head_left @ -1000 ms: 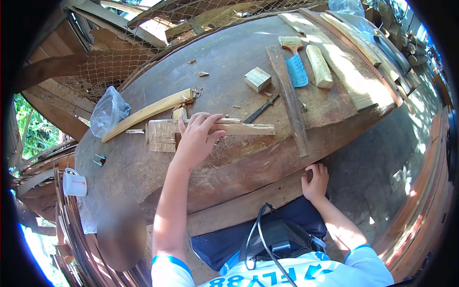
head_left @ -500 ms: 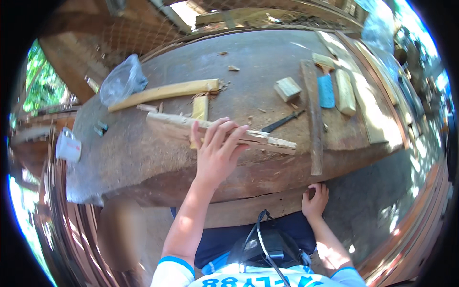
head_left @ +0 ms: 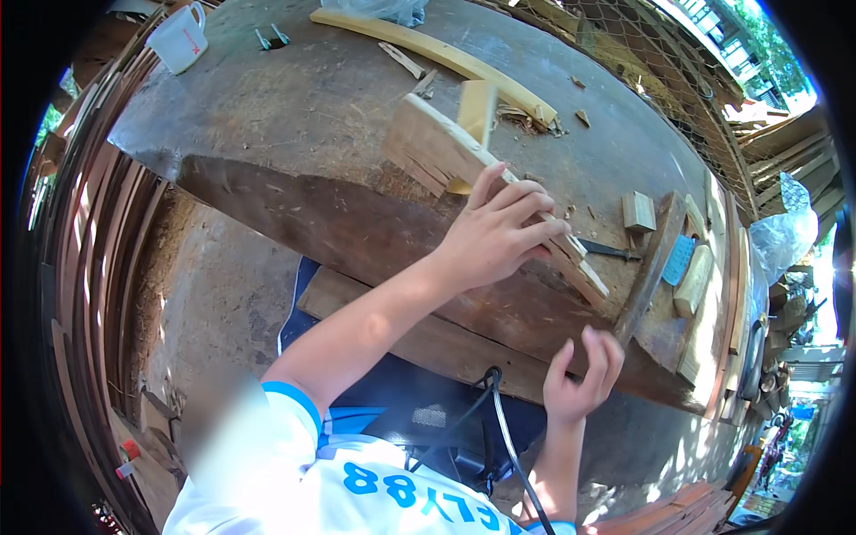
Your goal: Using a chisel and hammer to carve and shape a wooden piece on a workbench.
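The workbench (head_left: pixel 294 116) spans the far scene; a long curved strip (head_left: pixel 437 53) lies at its far edge; the wooden slat (head_left: pixel 464 169) runs diagonally across the centre; a white cup (head_left: pixel 178 40) stands far left; a small block (head_left: pixel 638 211) sits right. The left hand (head_left: pixel 495 236) rests on the slat, fingers spread flat on it; the right hand (head_left: pixel 580 379) hovers near the bench's near edge, fingers loosely curled, holding nothing.

Left hand (head_left: pixel 495 234) reaches forward, fingers spread; right hand (head_left: pixel 580 374) hangs half-curled, raised.
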A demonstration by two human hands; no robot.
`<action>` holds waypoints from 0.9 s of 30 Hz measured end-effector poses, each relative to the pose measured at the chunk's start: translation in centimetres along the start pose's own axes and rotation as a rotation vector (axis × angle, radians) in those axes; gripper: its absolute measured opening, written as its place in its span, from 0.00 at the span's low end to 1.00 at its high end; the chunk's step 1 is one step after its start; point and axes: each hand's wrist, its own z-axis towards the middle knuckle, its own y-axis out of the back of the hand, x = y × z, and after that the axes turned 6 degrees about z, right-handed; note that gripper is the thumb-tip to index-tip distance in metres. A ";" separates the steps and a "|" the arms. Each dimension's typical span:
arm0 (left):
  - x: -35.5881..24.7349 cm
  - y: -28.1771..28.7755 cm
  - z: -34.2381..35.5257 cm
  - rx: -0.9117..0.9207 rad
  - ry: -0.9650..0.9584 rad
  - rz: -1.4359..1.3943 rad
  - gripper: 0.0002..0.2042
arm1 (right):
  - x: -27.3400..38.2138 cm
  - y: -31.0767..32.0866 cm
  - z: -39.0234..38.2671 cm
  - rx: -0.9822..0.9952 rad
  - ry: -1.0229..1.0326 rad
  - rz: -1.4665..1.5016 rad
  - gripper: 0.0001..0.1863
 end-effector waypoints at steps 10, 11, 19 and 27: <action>0.3 -0.2 1.5 -0.002 -0.073 -0.019 0.19 | -3.7 -7.1 5.6 0.228 -0.057 -0.195 0.37; 0.6 0.2 1.2 -0.035 -0.082 -0.006 0.20 | -3.9 -7.3 5.5 0.222 -0.085 -0.206 0.37; 12.3 6.7 0.1 -0.024 0.462 0.046 0.32 | -4.2 -8.4 7.9 0.225 -0.092 -0.280 0.32; 12.1 7.0 0.0 0.067 0.572 -0.254 0.31 | -4.0 -8.6 7.6 0.130 -0.141 -0.277 0.37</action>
